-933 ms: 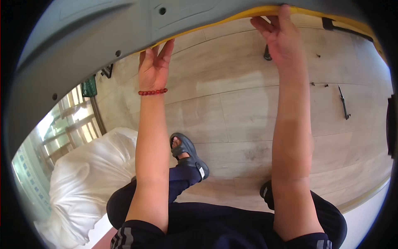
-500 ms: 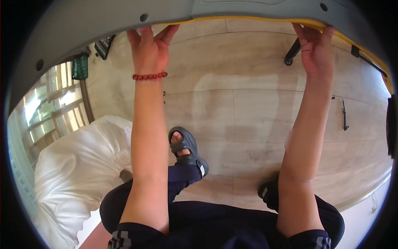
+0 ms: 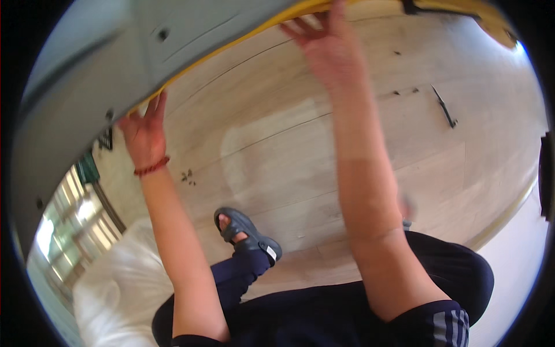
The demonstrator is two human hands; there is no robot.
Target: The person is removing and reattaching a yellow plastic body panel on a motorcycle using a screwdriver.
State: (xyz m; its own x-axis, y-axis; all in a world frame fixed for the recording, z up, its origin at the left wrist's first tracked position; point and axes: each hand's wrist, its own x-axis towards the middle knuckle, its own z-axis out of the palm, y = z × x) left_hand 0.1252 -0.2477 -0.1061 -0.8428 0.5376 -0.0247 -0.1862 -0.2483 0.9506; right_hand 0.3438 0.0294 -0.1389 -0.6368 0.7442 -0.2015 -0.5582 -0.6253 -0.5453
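Observation:
A large grey panel [image 3: 202, 37] with a yellow edge and small dark holes fills the upper left, slanting up to the right. My left hand [image 3: 145, 139], with a red bead bracelet [image 3: 152, 166] on its wrist, grips the lower left of the panel's edge. Farther right and higher, my right hand [image 3: 332, 52] holds the same yellow edge, its fingers partly spread. The fingertips of both hands are partly hidden at the edge.
Below lies a light wood floor [image 3: 289, 168]. Small dark screws [image 3: 188, 177] are scattered near my left forearm, and a thin black tool [image 3: 444, 107] lies at the right. A white plastic-covered bulk [image 3: 118, 283] stands at lower left. My sandalled foot [image 3: 245, 234] rests on the floor.
The panel has gone from nearly level to a slant, its left side lower. Both hands have shifted left in view with it, the left one lower. My right foot now looks bare and blurred.

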